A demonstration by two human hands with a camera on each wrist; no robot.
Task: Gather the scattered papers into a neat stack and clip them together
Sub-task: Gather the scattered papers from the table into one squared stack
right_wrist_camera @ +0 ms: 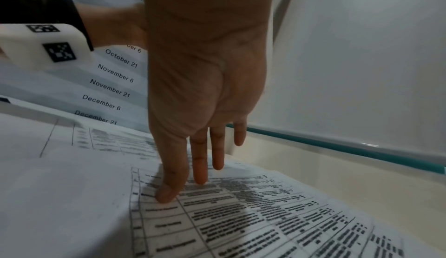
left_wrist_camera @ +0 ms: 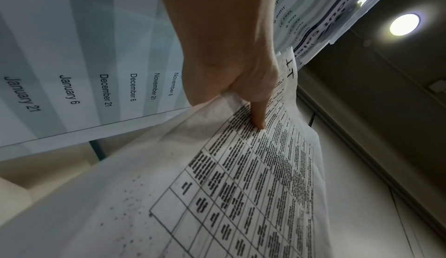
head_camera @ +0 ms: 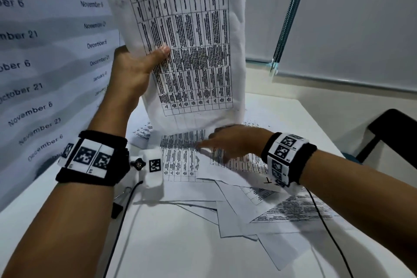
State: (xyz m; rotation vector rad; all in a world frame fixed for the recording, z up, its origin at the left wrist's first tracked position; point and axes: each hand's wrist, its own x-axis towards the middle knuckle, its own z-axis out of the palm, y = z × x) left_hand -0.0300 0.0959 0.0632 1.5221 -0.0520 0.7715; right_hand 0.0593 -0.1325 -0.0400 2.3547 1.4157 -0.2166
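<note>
White printed paper, a creased sheet with a black table and "I-T" written on top point(head_camera: 191, 52), stands upright in your left hand point(head_camera: 133, 70), thumb pinching its left edge; the loose white table-printed sheets point(head_camera: 225, 187) lie fanned on the pale surface point(head_camera: 180, 250) directly below it. Your right hand point(head_camera: 232, 142), nearer the pile, rests flat-fingered on the topmost sheet; the black binder clip point(head_camera: 117, 205) waits by your left wrist.

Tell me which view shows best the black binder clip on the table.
The head view: the binder clip lies on the table below the left wrist, part hidden by a cable. Neither wrist view shows it; they show only papers and hands.
</note>
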